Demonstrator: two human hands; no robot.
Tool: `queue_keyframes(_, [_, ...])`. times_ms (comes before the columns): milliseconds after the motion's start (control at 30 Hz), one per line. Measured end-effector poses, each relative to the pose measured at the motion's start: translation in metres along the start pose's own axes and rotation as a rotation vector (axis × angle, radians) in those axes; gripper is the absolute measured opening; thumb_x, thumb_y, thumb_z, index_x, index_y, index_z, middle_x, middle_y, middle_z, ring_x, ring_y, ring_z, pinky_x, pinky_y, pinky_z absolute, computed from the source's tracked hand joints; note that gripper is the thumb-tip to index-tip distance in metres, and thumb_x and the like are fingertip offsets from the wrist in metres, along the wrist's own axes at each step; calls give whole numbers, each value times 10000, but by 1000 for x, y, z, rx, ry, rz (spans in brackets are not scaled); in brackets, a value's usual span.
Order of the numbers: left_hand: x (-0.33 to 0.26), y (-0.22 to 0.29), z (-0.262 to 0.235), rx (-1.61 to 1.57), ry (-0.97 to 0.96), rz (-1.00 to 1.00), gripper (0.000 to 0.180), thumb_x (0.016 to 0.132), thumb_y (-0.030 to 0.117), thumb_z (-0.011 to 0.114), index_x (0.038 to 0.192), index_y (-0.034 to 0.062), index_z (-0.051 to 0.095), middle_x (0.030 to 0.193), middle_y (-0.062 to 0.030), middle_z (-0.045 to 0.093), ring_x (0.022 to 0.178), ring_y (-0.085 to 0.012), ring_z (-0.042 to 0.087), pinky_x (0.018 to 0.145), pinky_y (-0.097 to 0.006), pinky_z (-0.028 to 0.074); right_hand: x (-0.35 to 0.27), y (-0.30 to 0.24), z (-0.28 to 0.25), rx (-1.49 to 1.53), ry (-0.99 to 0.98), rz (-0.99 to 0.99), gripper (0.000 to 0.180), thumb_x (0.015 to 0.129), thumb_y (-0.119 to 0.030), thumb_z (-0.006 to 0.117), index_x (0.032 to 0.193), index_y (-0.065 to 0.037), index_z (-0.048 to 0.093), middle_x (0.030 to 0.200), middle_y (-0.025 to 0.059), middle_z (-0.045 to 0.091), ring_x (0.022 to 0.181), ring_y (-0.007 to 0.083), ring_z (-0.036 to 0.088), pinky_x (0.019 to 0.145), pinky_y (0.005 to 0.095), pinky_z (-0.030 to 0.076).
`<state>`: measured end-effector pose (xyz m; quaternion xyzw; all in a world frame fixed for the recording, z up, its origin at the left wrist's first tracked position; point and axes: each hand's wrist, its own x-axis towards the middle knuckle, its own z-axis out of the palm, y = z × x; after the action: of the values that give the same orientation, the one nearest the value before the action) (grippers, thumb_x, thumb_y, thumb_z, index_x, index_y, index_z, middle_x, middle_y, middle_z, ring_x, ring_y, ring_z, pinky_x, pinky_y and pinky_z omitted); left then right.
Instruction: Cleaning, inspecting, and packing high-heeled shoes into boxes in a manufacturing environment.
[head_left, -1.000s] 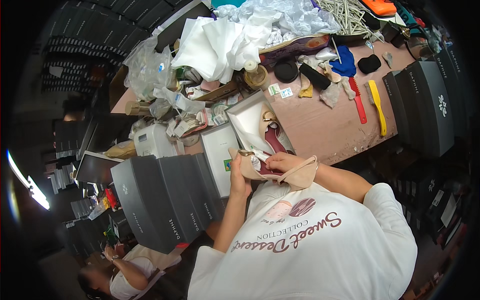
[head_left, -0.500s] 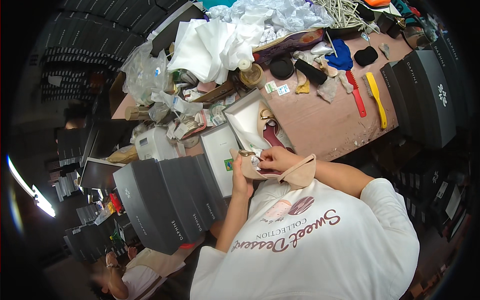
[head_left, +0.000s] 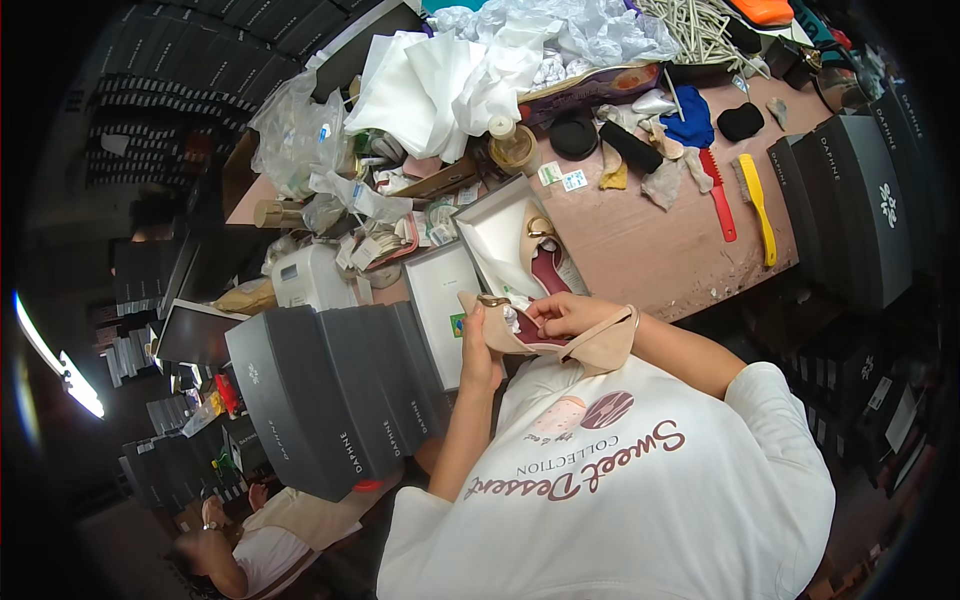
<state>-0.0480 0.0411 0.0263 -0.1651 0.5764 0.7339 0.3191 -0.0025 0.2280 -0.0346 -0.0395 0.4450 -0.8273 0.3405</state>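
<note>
A beige slingback shoe (head_left: 606,350) with a gold ornament on its toe is held up in front of my chest. My left hand (head_left: 482,358) is wrapped round its toe end. Crumpled white paper (head_left: 512,318) shows in the toe opening. My right hand (head_left: 566,315) reaches into the shoe with curled fingers over the dark red insole; whether the fingertips pinch anything is hidden. Just beyond, a matching shoe (head_left: 541,236) lies in an open shoebox (head_left: 462,222) with white paper. An open pale box part (head_left: 426,285) sits left of it.
Grey shoeboxes stand at the left (head_left: 300,400) and right (head_left: 845,190). On the pink table (head_left: 640,245) lie a red brush (head_left: 717,200), a yellow brush (head_left: 758,215), a jar (head_left: 513,150) and rags. White paper sheets (head_left: 405,95) are heaped behind. Another person (head_left: 285,530) is at lower left.
My right fingers have moved slightly away from the crumpled paper in the toe, toward the insole. My left hand keeps its hold on the shoe. The whole view has shifted a little.
</note>
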Motion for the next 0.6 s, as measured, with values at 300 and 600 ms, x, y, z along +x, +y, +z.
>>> queue_keyframes(300, [-3,1,1,8,4,42,413,943,448,398,1104,94,539,1028,-44,608,972,-151,584,865,-335,449,0,-1,5,164,9,34,297,839,-8,518,1133,5,560,976,-19,609,850,19,540,785,169,436])
queue_keyframes(600, [-5,-2,-2,31,14,87,402,945,428,421,1120,85,533,1050,-49,599,998,-154,571,888,-333,436,-1,1,7,135,11,31,298,873,-89,551,1153,12,550,929,-28,584,813,21,517,714,174,421])
